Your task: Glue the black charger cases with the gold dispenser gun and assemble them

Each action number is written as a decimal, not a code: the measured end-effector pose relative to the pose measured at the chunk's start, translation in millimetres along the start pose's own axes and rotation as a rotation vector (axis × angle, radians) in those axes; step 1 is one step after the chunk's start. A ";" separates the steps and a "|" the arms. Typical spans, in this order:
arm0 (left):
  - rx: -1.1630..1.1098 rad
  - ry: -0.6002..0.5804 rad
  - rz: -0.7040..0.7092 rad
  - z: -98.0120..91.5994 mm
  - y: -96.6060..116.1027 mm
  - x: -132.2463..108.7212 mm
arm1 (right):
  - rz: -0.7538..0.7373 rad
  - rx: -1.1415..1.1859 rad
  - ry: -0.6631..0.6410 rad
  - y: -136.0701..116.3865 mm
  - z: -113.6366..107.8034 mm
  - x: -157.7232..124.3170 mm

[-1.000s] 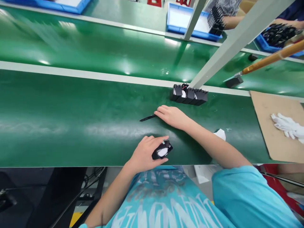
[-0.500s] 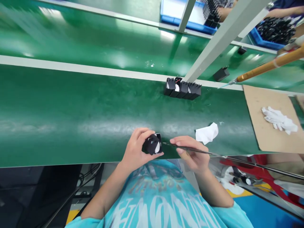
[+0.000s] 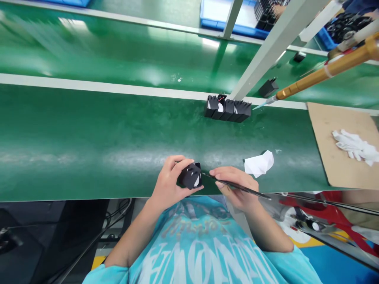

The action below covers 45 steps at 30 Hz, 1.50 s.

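Near the front edge of the green table, my left hand (image 3: 171, 180) is closed around a small black box (image 3: 191, 176), with a white patch showing on its face. To the right of it, my right hand (image 3: 237, 186) pinches a thin dark pen-like tool (image 3: 239, 187). The tool's tip points left, close to the box's right side; whether it touches is too small to tell. A crumpled white paper (image 3: 259, 163) lies just beyond my right hand.
A row of several black boxes (image 3: 227, 109) stands by the white rail (image 3: 118, 90). A gold-coloured tool (image 3: 319, 75) hangs at the upper right. White gloves (image 3: 355, 146) lie on cardboard (image 3: 322, 138). Blue trays (image 3: 214, 24) stand at the back, near another person's hand.
The black box has turned slightly in my left hand, and the dark tool is now tilted a little differently. The gold-coloured tool appears further left, and the view has shifted slightly.
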<state>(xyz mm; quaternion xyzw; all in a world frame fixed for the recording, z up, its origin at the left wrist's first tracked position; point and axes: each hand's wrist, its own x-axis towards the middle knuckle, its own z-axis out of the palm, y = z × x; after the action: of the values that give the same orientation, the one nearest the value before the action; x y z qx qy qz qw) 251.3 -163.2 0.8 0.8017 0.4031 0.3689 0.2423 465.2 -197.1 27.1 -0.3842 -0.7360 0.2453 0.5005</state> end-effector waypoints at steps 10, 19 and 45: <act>-0.018 -0.012 0.004 2.4 3.9 1.3 | -0.023 -0.034 -0.039 -1.5 0.4 -1.6; -0.015 -0.009 -0.003 1.4 2.9 -0.3 | -0.040 -0.025 -0.038 -8.6 -1.4 -0.5; -0.224 -0.066 -0.062 1.8 -2.2 -6.0 | -0.287 -0.296 -0.208 -10.9 1.9 5.1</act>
<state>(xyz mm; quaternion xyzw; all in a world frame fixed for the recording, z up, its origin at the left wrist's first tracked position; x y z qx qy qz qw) 249.2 -167.1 -4.2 0.7684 0.3758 0.3773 0.3548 458.9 -199.4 37.3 -0.3175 -0.8587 0.0993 0.3899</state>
